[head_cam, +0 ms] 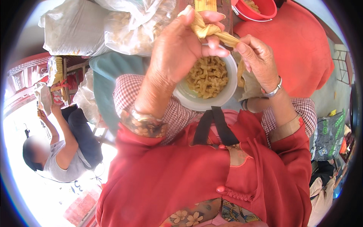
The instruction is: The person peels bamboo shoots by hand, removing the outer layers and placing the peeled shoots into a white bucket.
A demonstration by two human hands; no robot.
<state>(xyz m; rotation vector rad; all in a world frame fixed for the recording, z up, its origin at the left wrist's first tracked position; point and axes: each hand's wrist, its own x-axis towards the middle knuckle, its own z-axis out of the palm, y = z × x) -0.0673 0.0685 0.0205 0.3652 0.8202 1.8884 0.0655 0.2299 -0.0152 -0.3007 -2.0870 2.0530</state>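
A twisted, looped strip of pale yellow material [208, 30], perhaps dried plant husk, stretches between my hands at the top centre. My left hand [181, 42], palm turned up, has the looped part across its thumb and fingers. The strip's right end is pinched between the thumb and forefinger of my right hand [256, 58]. Below them a white plastic bowl [195, 105] holds many short knotted tan pieces [211, 79]. A loose strip [241, 73] hangs beside the bowl's right rim, near my right hand.
Plastic bags [127, 37] stand at the upper left, one filled with pale pieces. A red bucket [265, 14] is at the upper right by a red cloth [286, 51]. Another person [66, 153] sits at the left with raised hands. A printed bag [329, 136] lies at the right.
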